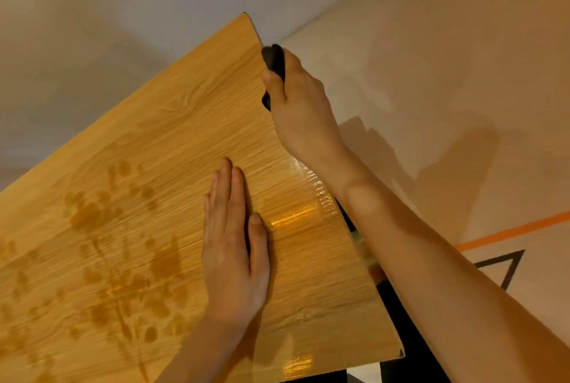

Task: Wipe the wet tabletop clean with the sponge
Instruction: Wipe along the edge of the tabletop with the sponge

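Note:
A wood-grain tabletop [172, 142] fills the left and middle of the head view. Dark wet blotches and streaks [123, 278] cover its near left part, and a shiny wet film [308, 210] lies near the right edge. My right hand [299, 105] is shut on a dark sponge [274, 57] at the table's right edge near the far corner; most of the sponge is hidden under the fingers. My left hand [234, 247] lies flat on the tabletop, fingers straight and close together, holding nothing.
Pale floor [447, 74] lies beyond the table's right edge, with an orange tape line [512, 230] and a black tape triangle [509, 265]. A dark table frame [398, 321] shows under the right edge. The table's near right corner [401, 352] is close to my right forearm.

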The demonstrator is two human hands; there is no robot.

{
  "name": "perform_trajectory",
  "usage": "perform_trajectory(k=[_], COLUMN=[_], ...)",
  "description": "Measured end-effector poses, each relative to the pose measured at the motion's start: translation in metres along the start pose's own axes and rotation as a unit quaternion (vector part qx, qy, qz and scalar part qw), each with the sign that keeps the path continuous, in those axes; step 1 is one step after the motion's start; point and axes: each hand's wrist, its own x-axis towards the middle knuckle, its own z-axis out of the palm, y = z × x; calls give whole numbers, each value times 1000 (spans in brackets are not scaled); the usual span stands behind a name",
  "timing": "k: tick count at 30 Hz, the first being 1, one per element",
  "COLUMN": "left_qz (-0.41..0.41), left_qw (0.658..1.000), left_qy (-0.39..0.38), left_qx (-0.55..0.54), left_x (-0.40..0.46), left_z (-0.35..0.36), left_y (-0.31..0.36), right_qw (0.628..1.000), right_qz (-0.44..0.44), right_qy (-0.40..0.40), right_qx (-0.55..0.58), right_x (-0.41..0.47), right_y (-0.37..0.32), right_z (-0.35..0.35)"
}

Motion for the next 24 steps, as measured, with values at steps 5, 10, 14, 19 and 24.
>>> perform_trajectory(k=[5,10,14,19,24], left_qz=[10,7,-6,5,7], left_qw=[996,998,1000,999,1000], left_qy=[-75,-42,1,20,27], left_qx=[-53,-48,-13,24,12], left_x=[-1,30,63,77,74], left_z=[-18,-49,-71,-86,-77], left_y=[-6,-48,-93,-135,-148], right_qw=[1000,998,998,999,995], right_qz=[5,56,62,32,-6], right_qy=[-12,-4,15,14,53], right_qx=[10,18,22,-32,-86], right_x=[-9,-81,-48,38,76], right_y=[1,11,2,-18,-24], right_z=[-5,-21,-11,6,15])
